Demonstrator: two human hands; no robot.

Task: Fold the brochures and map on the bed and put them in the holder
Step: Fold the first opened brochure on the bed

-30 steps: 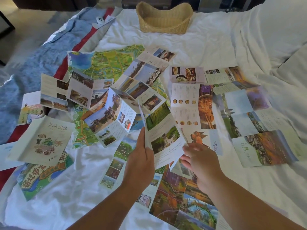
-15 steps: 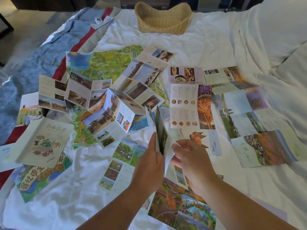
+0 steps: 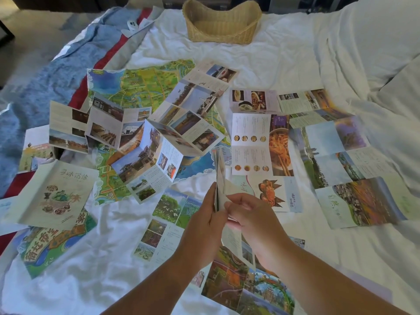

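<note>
Gripping a narrow, folded white paper brochure (image 3: 220, 176) that stands upright and edge-on to the camera, the left hand (image 3: 204, 223) clasps its left face w/ the thumb along the near edge, while the right hand (image 3: 252, 217) pinches its lower right side, fingers curled. Both hands are held above the rumpled white bed sheet (image 3: 284, 62), near the front-centre of the bed. At the far end, well apart from the hands, sits the woven tan wicker basket holder (image 3: 221, 26); no paper shows above its rim. The big green-and-blue illustrated map (image 3: 141, 87) lies unfolded left of centre, partly covered by a zigzag accordion brochure w/ building photos (image 3: 145, 160) and other opened leaflets. Right of the hands: a food brochure w/ a noodle photo (image 3: 261, 142), a crab leaflet (image 3: 270, 192) just beside the held brochure, and a wide landscape-photo brochure (image 3: 341, 160), all spread flat. Under the forearms lies an opened garden-photo brochure (image 3: 245, 289). At left, a cream booklet w/ a drawn food bowl (image 3: 56, 192) overlaps a second map sheet w/ large yellow characters (image 3: 45, 248). A blue-grey blanket w/ a red stripe (image 3: 45, 76) covers the bed's left side, w/ a small white object (image 3: 133, 25) on it; can't tell what it is.
</note>
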